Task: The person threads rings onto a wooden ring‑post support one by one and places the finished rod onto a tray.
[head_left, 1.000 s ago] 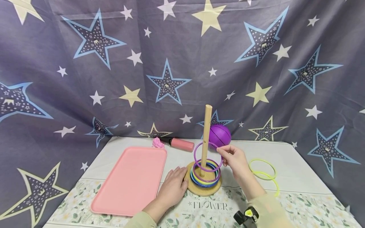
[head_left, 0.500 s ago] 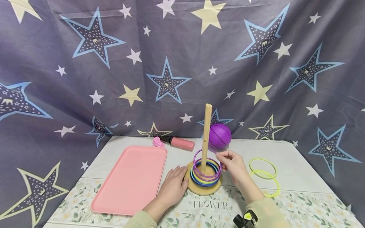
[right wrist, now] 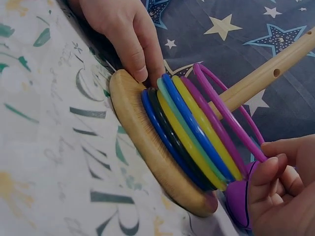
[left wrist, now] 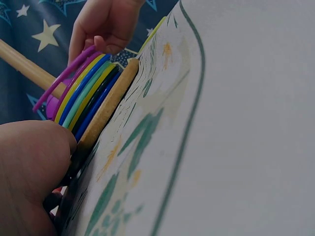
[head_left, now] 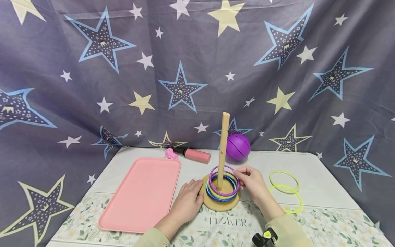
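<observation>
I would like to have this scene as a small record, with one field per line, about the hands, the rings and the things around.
Right hand: pinches a purple ring around the wooden post
Left hand: at edge of round base
Stacked rings, base upward: blue, dark, yellow, green, blue, yellow, purple
Loose rings: two, yellow-green, overlapping, on the right
Left side: pink tray
Behind: purple ball, pink-and-black cylinder, pink crumpled item

The wooden post [right wrist: 263,78] is cut off in 2 views.
</observation>
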A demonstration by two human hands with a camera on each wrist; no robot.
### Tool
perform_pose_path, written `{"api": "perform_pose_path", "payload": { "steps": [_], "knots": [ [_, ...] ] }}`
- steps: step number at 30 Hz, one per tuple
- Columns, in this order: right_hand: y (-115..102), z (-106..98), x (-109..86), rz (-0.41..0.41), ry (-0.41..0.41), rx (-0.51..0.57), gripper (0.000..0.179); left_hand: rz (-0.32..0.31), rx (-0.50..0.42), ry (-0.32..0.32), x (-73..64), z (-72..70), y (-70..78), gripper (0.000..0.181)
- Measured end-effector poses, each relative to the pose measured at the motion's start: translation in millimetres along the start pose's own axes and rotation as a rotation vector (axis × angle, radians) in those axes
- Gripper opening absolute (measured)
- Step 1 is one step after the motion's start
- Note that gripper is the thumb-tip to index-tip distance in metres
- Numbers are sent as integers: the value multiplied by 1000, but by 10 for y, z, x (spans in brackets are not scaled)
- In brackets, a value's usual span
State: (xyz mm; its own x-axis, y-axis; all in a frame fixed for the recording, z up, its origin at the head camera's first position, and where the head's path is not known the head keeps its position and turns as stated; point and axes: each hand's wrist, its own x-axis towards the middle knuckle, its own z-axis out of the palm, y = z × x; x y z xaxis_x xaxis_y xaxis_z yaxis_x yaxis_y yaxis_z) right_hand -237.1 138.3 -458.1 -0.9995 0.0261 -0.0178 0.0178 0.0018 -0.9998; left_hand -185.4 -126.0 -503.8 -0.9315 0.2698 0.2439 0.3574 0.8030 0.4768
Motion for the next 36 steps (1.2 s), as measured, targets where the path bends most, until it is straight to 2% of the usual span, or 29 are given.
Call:
{"api": "perform_pose_path", "payload": {
  "steps": [36],
  "knots": [
    [115, 1, 19, 32, 0, -38, 11, -5, 6, -5, 14, 31, -23, 51]
  ]
}}
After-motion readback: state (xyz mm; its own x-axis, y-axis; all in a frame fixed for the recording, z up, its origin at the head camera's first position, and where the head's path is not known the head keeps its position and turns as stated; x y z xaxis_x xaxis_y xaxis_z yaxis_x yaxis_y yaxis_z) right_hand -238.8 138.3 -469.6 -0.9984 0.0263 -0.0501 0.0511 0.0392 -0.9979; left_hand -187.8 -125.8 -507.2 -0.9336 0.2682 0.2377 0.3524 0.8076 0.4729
